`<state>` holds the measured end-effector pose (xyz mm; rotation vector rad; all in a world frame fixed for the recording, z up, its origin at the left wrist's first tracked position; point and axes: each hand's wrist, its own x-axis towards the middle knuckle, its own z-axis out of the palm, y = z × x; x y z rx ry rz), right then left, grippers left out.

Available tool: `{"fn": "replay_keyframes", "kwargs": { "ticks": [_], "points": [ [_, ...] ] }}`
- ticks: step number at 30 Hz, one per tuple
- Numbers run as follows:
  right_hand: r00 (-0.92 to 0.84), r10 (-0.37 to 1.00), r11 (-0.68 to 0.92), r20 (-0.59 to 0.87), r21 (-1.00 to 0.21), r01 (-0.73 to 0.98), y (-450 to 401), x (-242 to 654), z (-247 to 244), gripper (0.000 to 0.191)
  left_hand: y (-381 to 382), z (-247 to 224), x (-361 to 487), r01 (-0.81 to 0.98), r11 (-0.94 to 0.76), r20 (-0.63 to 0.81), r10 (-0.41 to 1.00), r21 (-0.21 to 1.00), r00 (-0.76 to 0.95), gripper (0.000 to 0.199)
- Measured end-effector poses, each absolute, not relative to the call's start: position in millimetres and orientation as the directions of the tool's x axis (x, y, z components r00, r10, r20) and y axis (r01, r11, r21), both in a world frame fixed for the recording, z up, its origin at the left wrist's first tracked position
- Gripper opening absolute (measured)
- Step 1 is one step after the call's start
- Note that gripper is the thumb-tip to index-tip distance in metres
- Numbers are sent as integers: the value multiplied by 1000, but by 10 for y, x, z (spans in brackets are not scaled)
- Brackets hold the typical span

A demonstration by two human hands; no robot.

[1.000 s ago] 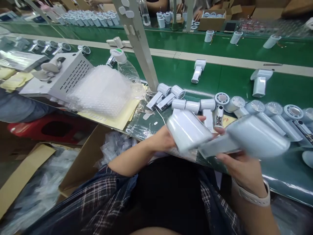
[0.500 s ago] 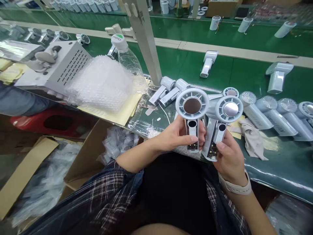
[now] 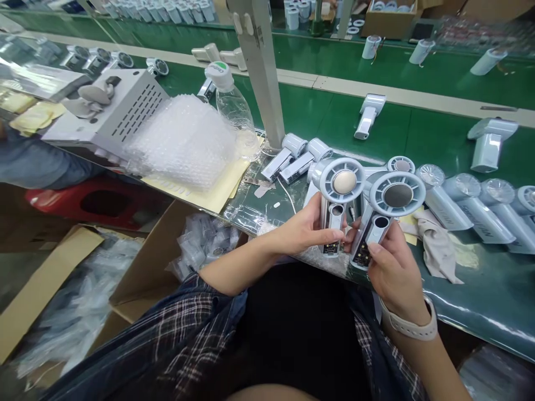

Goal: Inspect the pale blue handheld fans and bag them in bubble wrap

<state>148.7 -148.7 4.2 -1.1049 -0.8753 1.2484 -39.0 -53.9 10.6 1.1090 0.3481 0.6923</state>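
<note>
Two light-blue handheld fans are held side by side over the bench edge, heads up. My left hand (image 3: pixel 307 228) is closed round the handle of the left fan (image 3: pixel 343 181), its thumb across the lower front. The right fan (image 3: pixel 397 195) is in my right hand (image 3: pixel 395 267), its thumb on the handle front. Both handles have an oval dark window and an exposed circuit board with small lights. A round disc sits at the middle of each ringed head. Behind them lie two more fans, one of them a handheld fan (image 3: pixel 307 159) on its side.
Several wrapped fans (image 3: pixel 480 209) line the bench at right, beside a grey cloth (image 3: pixel 438 245). Bubble wrap (image 3: pixel 184 142), a plastic bottle (image 3: pixel 236 106) and a metal post (image 3: pixel 261 72) stand left. Beyond runs a green belt (image 3: pixel 321 120). A cardboard box (image 3: pixel 142 267) is below; a co-worker's sleeve (image 3: pixel 37 153) shows left.
Both fans have tilted in my hands, so the left head now faces more to the right and its disc looks pale, while the right disc looks dark. The whole view has shifted slightly.
</note>
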Motion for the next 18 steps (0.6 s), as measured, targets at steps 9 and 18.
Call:
{"fn": "replay_keyframes", "kwargs": {
  "ticks": [9, 18],
  "points": [
    [125, 987, -59, -98, -958, -281, -1484, 1490, 63, 36, -547, 55, -388, -393, 339, 73, 670, 855, 739, 60],
    [164, 983, -39, -83, -967, -252, -1474, 1464, -12, 28, -473, -102, -352, -381, 253, 48, 777, 889, 628, 59]
  ]
}}
